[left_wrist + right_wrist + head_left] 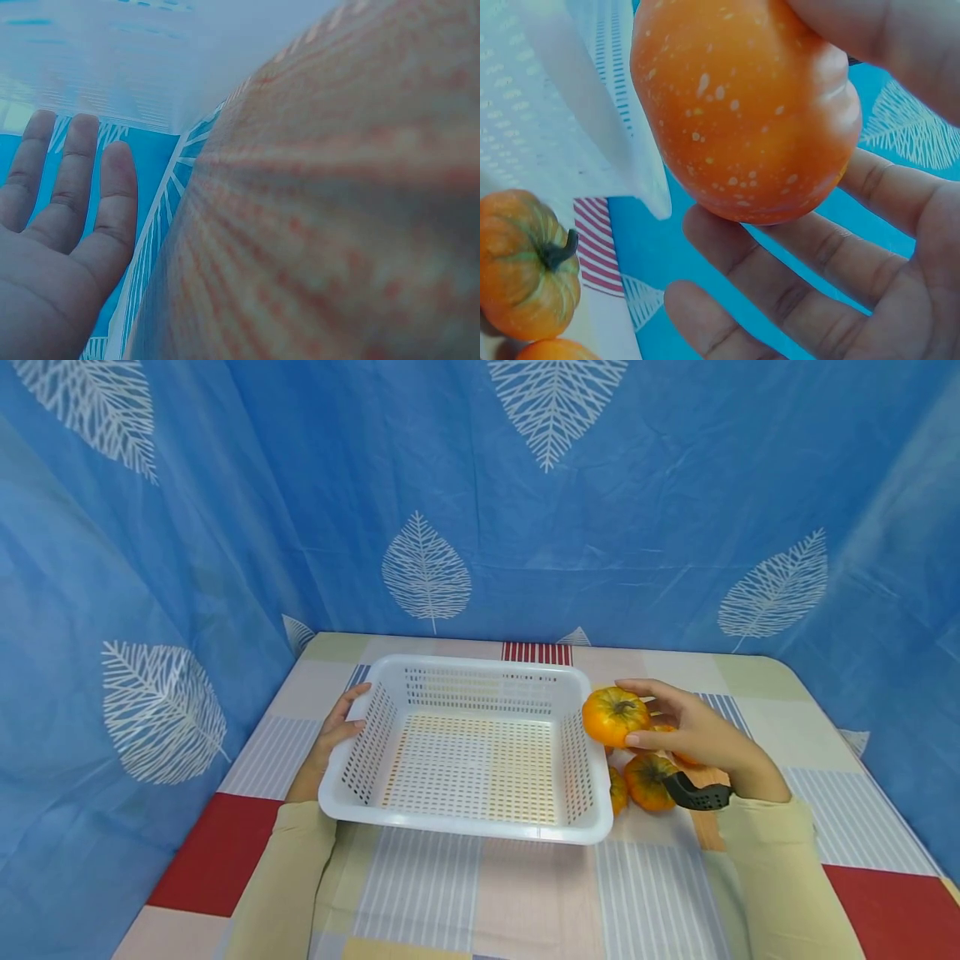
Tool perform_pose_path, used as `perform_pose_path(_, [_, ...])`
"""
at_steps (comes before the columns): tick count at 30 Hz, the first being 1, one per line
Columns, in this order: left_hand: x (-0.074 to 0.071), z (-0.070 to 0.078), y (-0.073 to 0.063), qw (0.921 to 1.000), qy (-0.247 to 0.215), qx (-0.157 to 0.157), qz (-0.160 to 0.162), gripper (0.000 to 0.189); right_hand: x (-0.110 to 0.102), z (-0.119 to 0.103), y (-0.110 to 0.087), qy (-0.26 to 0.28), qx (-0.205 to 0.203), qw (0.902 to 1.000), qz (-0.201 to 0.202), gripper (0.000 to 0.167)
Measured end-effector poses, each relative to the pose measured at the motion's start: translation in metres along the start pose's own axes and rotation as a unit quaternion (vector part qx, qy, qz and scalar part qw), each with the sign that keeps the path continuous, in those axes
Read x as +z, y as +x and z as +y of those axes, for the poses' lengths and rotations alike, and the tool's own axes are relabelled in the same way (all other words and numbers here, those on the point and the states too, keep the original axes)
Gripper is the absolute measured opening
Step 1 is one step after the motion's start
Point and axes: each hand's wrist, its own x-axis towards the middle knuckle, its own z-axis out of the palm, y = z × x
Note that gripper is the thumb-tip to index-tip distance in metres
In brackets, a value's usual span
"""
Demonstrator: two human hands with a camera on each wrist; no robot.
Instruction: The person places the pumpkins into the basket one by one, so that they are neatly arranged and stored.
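Note:
A white plastic basket (pixel 480 832) with slotted walls stands on the table. At its left side my left hand (pixel 339 731) holds the rim, with thumb and a fingertip over the edge. The other fingers (pixel 71 180) stretch along the outer wall in the left wrist view. My right hand (pixel 678 718) grips a small orange pumpkin (pixel 615 717) between thumb and fingers, close over the basket's right rim. Its speckled underside shows in the right wrist view. More small pumpkins (pixel 649 782) lie below that hand, partly hidden by it and the basket.
A patchwork-patterned cloth (pixel 536 893) covers the table. Blue curtains (pixel 660 510) with white leaf prints hang behind it and at both sides. A black strap (pixel 697 795) is on the right wrist.

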Motion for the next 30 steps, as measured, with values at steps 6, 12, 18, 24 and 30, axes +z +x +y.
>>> perform_pose_path(6, [0.003,0.002,-0.001,0.9998,0.009,-0.013,0.010,0.064,0.003,-0.011,0.007,0.007,0.004,0.9998,-0.017,0.068])
perform_pose_path(12, [0.003,0.002,0.000,1.0000,0.000,-0.004,0.006,0.066,0.006,-0.015,0.018,0.012,0.007,0.9995,-0.029,0.065])
perform_pose_path(18, [0.002,0.001,0.000,0.9999,0.002,-0.009,0.006,0.065,0.009,-0.018,0.031,0.018,0.016,0.9987,-0.046,0.066])
perform_pose_path(24, [0.001,0.001,-0.001,0.9998,-0.001,-0.014,0.014,0.065,0.017,-0.019,0.044,0.013,-0.008,0.9979,-0.062,0.065])
perform_pose_path(30, [0.001,0.000,0.000,0.9998,-0.002,-0.014,0.015,0.065,0.025,-0.022,0.052,0.015,0.002,0.9972,-0.073,0.065])
